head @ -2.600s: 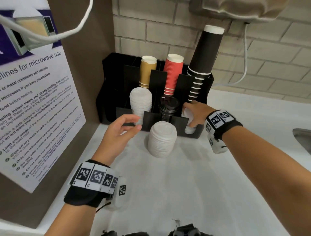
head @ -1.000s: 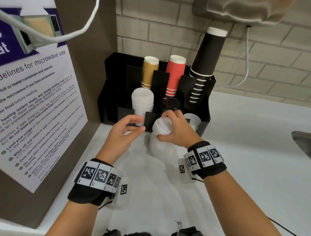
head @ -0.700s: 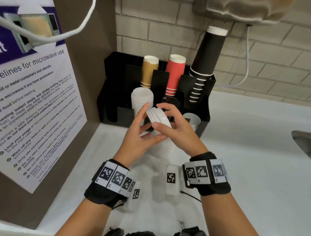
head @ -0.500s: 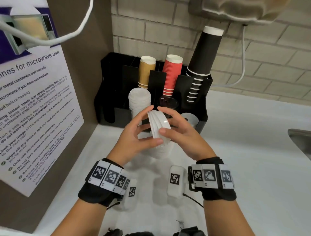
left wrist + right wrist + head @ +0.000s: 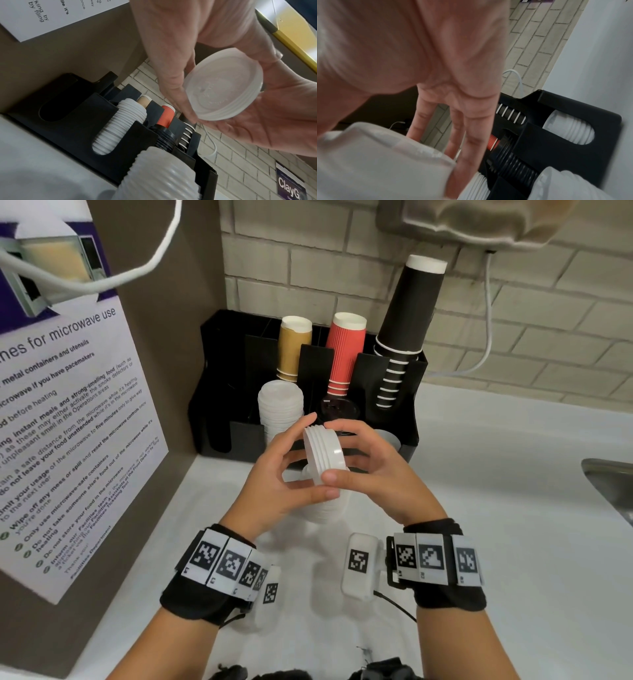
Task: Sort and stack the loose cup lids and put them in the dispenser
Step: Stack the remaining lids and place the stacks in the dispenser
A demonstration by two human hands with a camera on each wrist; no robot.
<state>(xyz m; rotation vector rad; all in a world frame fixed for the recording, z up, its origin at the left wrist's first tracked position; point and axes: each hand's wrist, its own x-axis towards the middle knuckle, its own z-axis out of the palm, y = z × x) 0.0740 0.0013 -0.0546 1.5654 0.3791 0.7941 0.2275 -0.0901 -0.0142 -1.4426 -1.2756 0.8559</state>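
A small stack of white lids (image 5: 324, 448) is tilted on edge above the counter, and both hands hold it. My left hand (image 5: 310, 458) pinches it from the left between thumb and fingers; my right hand (image 5: 339, 451) grips it from the right. The left wrist view shows the same lids (image 5: 223, 86) face-on between the fingers. Directly below stands a taller stack of white lids (image 5: 330, 510) on the counter. Behind is the black dispenser (image 5: 219, 412), with white lids (image 5: 281, 409) in its left slot, black lids (image 5: 339, 408) in the middle and white lids (image 5: 570, 129) on the right.
Gold, red and black cup stacks (image 5: 346, 350) stand in the dispenser's back row. A panel with a microwave notice (image 5: 68, 440) walls off the left side. A white cable (image 5: 488, 337) hangs on the brick wall. A sink edge (image 5: 609, 484) shows at the far right.
My right hand left the dispenser's right slot, lifted a few lids off the counter stack and tipped them on edge. My left hand closed in and now holds them too.
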